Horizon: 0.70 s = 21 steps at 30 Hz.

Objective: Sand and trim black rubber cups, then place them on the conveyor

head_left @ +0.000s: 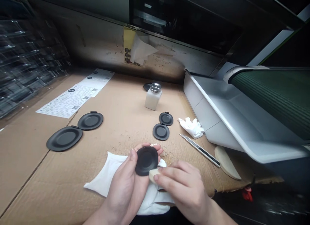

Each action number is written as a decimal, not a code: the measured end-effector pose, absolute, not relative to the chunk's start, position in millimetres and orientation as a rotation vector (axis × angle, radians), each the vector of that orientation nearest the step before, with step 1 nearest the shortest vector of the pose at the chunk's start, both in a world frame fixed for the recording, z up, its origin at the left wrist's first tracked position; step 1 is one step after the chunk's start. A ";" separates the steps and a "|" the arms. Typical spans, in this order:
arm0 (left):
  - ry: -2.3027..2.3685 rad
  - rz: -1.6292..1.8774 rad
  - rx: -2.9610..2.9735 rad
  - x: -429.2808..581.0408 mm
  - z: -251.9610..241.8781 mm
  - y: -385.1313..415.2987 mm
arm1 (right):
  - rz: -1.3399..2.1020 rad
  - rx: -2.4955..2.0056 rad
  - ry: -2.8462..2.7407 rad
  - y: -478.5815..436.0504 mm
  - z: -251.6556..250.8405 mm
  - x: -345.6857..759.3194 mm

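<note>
Your left hand (128,177) grips the black dish-shaped piece (146,161) over the white cloth (104,175), apparently to steady it and leave its rim reachable, while your right hand (185,183) pinches a pale block (153,175) at its near-right edge.

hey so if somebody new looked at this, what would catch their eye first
Probably the rounded black piece in the left hand, low in the middle, with the right hand holding a small pale block at its lower edge. Next might come the big pale bin on the right, then the whitish bottle with a shiny metal top, standing on the cardboard beyond the hands.
</note>
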<state>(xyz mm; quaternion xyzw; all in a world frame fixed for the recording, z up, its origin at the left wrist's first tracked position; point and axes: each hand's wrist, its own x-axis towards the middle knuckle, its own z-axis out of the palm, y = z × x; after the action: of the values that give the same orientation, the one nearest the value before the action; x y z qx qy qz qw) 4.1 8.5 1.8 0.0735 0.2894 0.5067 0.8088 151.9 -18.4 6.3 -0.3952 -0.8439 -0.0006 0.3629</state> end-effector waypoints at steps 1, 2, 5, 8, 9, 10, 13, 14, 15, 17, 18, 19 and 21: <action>0.649 1.080 0.147 3.9 2.3 8.4 | -0.017 -1.011 -2.160 -18.6 5.7 144.0; 0.677 1.075 0.140 3.7 2.8 8.2 | -0.030 -1.008 -2.145 -18.6 5.6 136.1; 0.699 1.053 0.136 3.0 3.6 7.5 | -0.025 -0.998 -2.140 -17.7 7.2 122.6; 0.647 1.048 0.145 3.3 1.7 7.8 | 0.023 -1.002 -2.204 -17.6 9.2 132.3; 0.629 1.054 0.146 3.8 0.7 8.4 | 0.030 -1.019 -2.218 -17.9 9.6 138.6; 0.615 1.062 0.147 4.3 -0.2 9.1 | 0.029 -1.040 -2.225 -18.3 9.9 144.5; 0.611 1.077 0.137 5.3 -1.3 10.6 | -0.006 -1.077 -2.220 -18.8 10.2 151.0; 0.617 1.073 0.131 5.3 -0.9 10.7 | -0.010 -1.075 -2.222 -18.6 10.2 148.1; 0.623 1.066 0.130 5.0 -0.4 10.4 | -0.007 -1.069 -2.227 -18.2 10.1 143.2; 0.641 1.057 0.133 4.0 1.1 9.1 | 0.020 -1.053 -2.233 -17.4 9.5 131.6; 0.648 1.053 0.137 3.5 1.7 8.4 | 0.038 -1.045 -2.233 -17.2 9.0 127.1; 0.650 1.050 0.140 3.1 2.0 7.7 | 0.052 -1.035 -2.231 -17.1 8.4 124.8; 0.640 1.050 0.139 2.6 1.6 7.3 | 0.064 -1.019 -2.232 -17.1 6.7 128.6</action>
<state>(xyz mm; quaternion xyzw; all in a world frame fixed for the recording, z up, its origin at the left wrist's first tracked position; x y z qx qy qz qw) 2.6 7.3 1.6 0.0651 0.3002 0.4920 0.8146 128.6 -17.1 6.7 -0.3909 -0.8561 0.0247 0.3371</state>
